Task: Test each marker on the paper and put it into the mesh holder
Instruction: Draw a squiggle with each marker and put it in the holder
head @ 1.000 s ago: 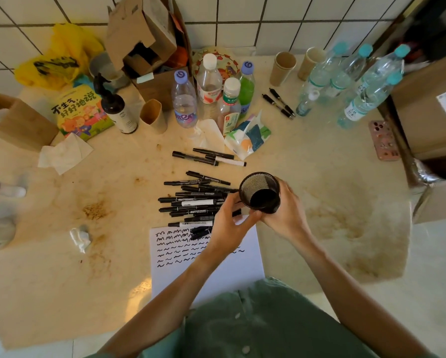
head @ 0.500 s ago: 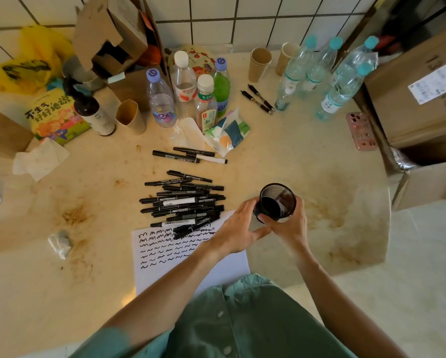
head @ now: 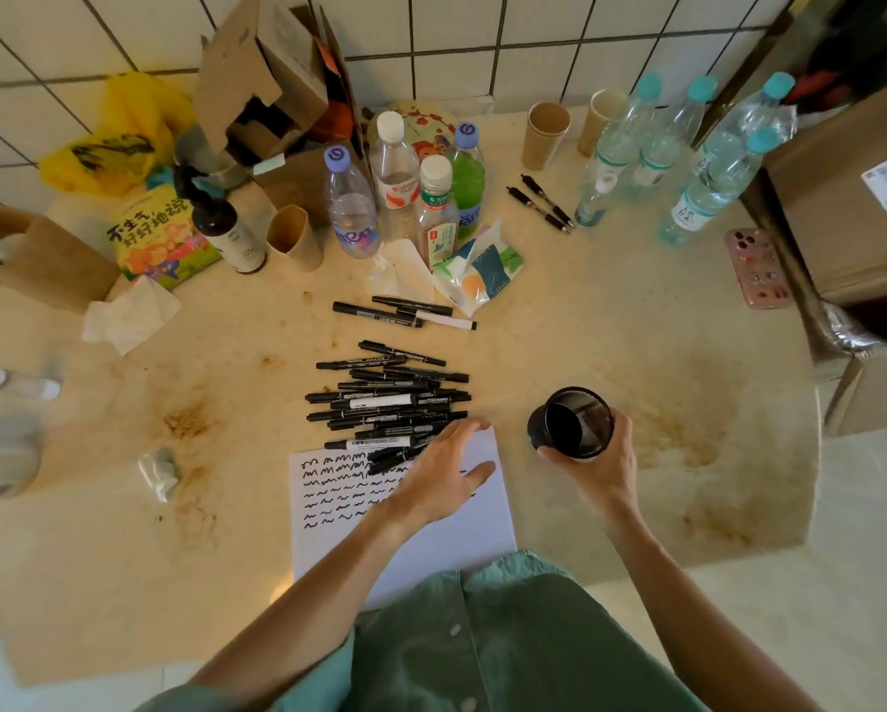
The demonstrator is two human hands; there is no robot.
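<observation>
A black mesh holder (head: pixel 570 421) stands upright on the table, right of the paper, and looks empty inside. My right hand (head: pixel 598 462) grips it from the near side, fingers curled round its wall. Several black markers (head: pixel 390 398) lie in a pile just beyond the white paper (head: pixel 462 537), which carries rows of black squiggles. My left hand (head: pixel 444 480) hovers over the paper's top right part with fingers spread, its fingertips at the near edge of the pile, holding nothing. Three more markers (head: pixel 405 314) lie apart, further back.
Bottles (head: pixel 395 182), paper cups (head: pixel 545 136), a tissue pack (head: pixel 477 274), a pump bottle (head: pixel 225 223) and cardboard boxes crowd the table's back. Two pens (head: pixel 541 203) lie by the clear bottles at the right. A phone (head: pixel 757 269) sits near the right edge.
My left hand let go of the holder and moved left over the paper toward the markers. My right hand set the holder down to the right of the paper.
</observation>
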